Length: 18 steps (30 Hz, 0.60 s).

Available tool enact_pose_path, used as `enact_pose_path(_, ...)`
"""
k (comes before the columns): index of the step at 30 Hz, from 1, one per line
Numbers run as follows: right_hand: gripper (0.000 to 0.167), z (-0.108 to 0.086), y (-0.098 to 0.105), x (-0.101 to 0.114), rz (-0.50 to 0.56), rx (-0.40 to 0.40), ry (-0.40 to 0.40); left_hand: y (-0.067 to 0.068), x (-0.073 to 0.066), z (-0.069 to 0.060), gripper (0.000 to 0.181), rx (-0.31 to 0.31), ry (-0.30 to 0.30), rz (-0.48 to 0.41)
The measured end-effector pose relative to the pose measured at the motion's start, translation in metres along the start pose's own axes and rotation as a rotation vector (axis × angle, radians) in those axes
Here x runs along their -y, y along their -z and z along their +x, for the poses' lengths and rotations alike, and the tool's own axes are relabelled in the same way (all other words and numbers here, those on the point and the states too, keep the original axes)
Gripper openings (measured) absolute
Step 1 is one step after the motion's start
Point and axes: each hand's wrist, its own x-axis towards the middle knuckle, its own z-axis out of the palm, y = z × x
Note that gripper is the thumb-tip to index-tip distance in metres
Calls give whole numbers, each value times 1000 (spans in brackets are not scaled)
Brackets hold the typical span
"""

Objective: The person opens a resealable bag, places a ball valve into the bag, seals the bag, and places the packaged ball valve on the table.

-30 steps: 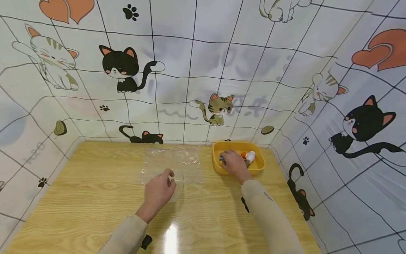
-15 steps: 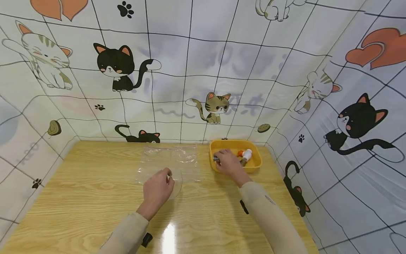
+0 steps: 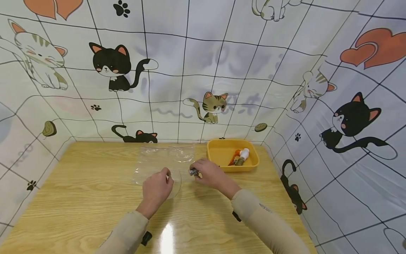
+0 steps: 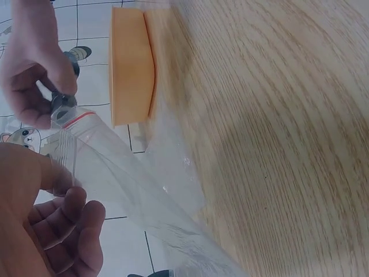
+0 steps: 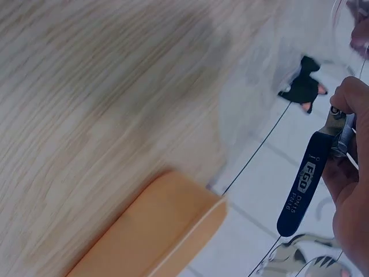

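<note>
In the head view my left hand [image 3: 157,188] pinches the mouth of a clear zip bag [image 4: 138,167], which hangs below the fingers. My right hand [image 3: 210,173] is just right of it, left of the yellow bin. It holds a ball valve [image 3: 193,171] with a metal body. The right wrist view shows its long dark blue lever handle [image 5: 302,184], marked DN15 and PN16. In the left wrist view the valve's end is at the bag's red-striped mouth; whether it is inside I cannot tell.
The yellow bin [image 3: 219,150] stands at the table's back right, holding a white fitting [image 3: 244,154], an orange-handled piece [image 3: 234,155] and a brass-coloured part. Another clear bag [image 3: 149,158] lies flat on the wooden table [image 3: 95,187]. Cat-printed cloth walls [image 3: 171,88] enclose the back and sides.
My right hand has come out of the bin with the ball valve and moved left to beside my left hand. The left hand keeps its pinch on the bag, nearly unmoved.
</note>
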Motion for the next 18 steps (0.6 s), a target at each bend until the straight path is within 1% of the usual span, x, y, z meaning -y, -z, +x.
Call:
enact_pose_path(2,25,2,1,11,1,-1,40,-1,0,0,10,1,1,5)
enact_pose_path(5,24,4,2,26,-14,-7,91,-2,1,0,10,-13,-5,14)
enact_pose_path(9,25,5,1,42,-15,-6,133,-3,1,0,10,-37,-16,12)
enact_pose_path(14,25,5,-1,54,-14,-1,165,-2,0,-2,13,-33,-18,5)
enact_pose_path(18,24,6,-5,56,-49,8,191,-2,1,-4,14,-17,-23,-7)
